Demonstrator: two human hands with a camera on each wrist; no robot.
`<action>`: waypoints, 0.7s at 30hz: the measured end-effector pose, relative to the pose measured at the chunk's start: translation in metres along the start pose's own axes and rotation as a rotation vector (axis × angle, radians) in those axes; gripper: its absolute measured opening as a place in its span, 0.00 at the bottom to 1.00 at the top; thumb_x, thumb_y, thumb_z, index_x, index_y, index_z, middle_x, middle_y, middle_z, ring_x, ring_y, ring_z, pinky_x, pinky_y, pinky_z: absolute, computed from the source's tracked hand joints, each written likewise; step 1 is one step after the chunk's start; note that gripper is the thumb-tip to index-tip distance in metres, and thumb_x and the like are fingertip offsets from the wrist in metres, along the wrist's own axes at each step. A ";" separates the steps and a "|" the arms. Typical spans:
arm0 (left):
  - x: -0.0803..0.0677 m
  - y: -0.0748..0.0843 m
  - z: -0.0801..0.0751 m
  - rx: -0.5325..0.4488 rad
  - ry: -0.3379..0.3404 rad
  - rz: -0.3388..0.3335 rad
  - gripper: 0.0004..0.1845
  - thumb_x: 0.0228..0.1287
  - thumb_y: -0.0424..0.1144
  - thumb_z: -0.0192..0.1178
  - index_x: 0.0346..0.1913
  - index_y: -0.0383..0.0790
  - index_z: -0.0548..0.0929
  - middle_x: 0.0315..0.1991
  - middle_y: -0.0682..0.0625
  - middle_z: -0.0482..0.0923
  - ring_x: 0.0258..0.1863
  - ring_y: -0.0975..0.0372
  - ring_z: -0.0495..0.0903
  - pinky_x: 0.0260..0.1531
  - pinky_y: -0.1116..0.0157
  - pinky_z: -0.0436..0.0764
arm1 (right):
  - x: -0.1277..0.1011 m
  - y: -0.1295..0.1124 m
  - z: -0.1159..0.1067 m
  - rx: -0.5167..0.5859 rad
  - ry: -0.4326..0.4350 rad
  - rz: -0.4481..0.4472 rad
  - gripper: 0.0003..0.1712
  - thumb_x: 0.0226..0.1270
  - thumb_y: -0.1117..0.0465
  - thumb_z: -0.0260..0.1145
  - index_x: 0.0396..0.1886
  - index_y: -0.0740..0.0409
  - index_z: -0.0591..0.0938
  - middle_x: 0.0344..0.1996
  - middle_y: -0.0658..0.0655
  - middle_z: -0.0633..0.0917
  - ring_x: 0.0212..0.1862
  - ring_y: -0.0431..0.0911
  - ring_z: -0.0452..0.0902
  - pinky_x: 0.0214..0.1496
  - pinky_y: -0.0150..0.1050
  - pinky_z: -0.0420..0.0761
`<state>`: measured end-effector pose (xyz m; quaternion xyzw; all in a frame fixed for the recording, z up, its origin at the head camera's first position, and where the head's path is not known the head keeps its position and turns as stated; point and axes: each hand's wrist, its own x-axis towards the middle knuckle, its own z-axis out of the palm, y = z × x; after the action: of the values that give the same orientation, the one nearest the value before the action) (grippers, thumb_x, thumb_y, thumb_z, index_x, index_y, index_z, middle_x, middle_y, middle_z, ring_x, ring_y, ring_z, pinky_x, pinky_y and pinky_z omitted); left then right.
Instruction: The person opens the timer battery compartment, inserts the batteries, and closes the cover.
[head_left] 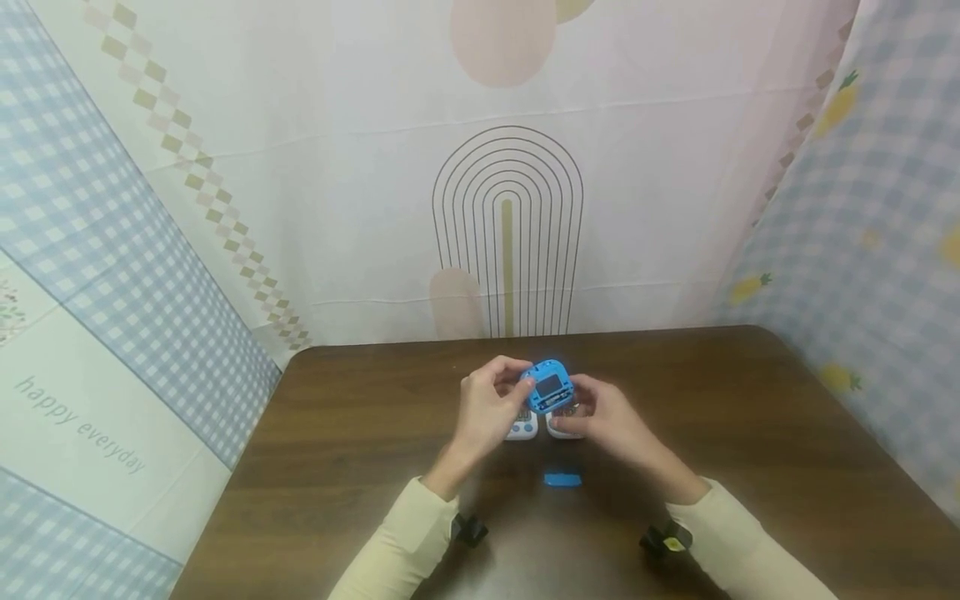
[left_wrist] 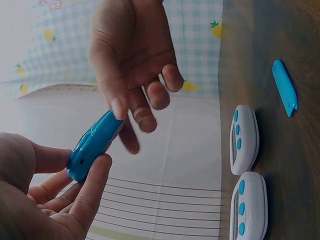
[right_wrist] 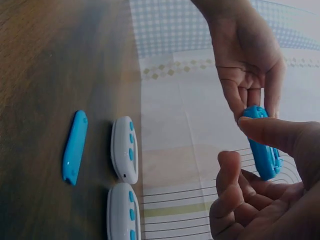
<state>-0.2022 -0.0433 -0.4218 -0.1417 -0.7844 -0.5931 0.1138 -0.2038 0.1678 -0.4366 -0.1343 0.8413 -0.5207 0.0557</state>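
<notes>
A small blue timer (head_left: 549, 386) with a dark screen is held above the brown table (head_left: 750, 433) between both hands. My left hand (head_left: 487, 408) pinches its left edge between thumb and fingers (left_wrist: 95, 185). My right hand (head_left: 607, 421) holds the other side, its thumb (right_wrist: 270, 132) pressed on the blue case (right_wrist: 262, 150). In the left wrist view the timer (left_wrist: 92, 145) shows edge-on, with the right hand (left_wrist: 130, 60) coming from above. Two white timers with blue buttons (head_left: 522, 427) (head_left: 562, 425) lie on the table just below the hands.
A loose flat blue cover piece (head_left: 562, 479) lies on the table nearer to me; it also shows in the wrist views as the cover (left_wrist: 285, 87) (right_wrist: 75, 146). Patterned cloth walls (head_left: 510, 208) close in the back and both sides of the table.
</notes>
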 end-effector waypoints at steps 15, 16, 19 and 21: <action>-0.001 0.002 0.001 -0.003 0.008 -0.014 0.10 0.72 0.33 0.68 0.53 0.42 0.88 0.45 0.46 0.91 0.37 0.60 0.89 0.34 0.68 0.90 | -0.002 0.014 0.013 -0.306 -0.290 -0.048 0.09 0.59 0.65 0.81 0.38 0.59 0.89 0.22 0.48 0.84 0.24 0.43 0.80 0.25 0.36 0.81; -0.001 0.002 0.001 -0.005 0.008 -0.013 0.10 0.72 0.33 0.68 0.53 0.42 0.88 0.45 0.46 0.91 0.37 0.60 0.89 0.34 0.68 0.90 | -0.003 0.014 0.014 -0.330 -0.293 -0.036 0.09 0.59 0.65 0.82 0.37 0.58 0.89 0.22 0.48 0.83 0.24 0.44 0.79 0.26 0.37 0.81; 0.000 0.002 0.001 -0.002 0.005 -0.017 0.10 0.72 0.33 0.68 0.53 0.42 0.88 0.45 0.46 0.91 0.38 0.60 0.90 0.35 0.68 0.90 | -0.005 0.013 0.018 -0.417 -0.294 -0.004 0.10 0.57 0.63 0.84 0.34 0.53 0.89 0.21 0.47 0.82 0.25 0.44 0.78 0.27 0.39 0.80; -0.001 0.002 0.001 0.002 0.002 -0.020 0.10 0.72 0.33 0.68 0.53 0.42 0.88 0.45 0.46 0.91 0.39 0.60 0.90 0.35 0.68 0.90 | -0.006 0.013 0.020 -0.469 -0.290 0.003 0.10 0.56 0.62 0.84 0.33 0.52 0.89 0.22 0.46 0.82 0.26 0.44 0.78 0.28 0.40 0.80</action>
<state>-0.2010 -0.0414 -0.4205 -0.1331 -0.7862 -0.5937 0.1086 -0.1953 0.1579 -0.4578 -0.2152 0.9223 -0.2871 0.1438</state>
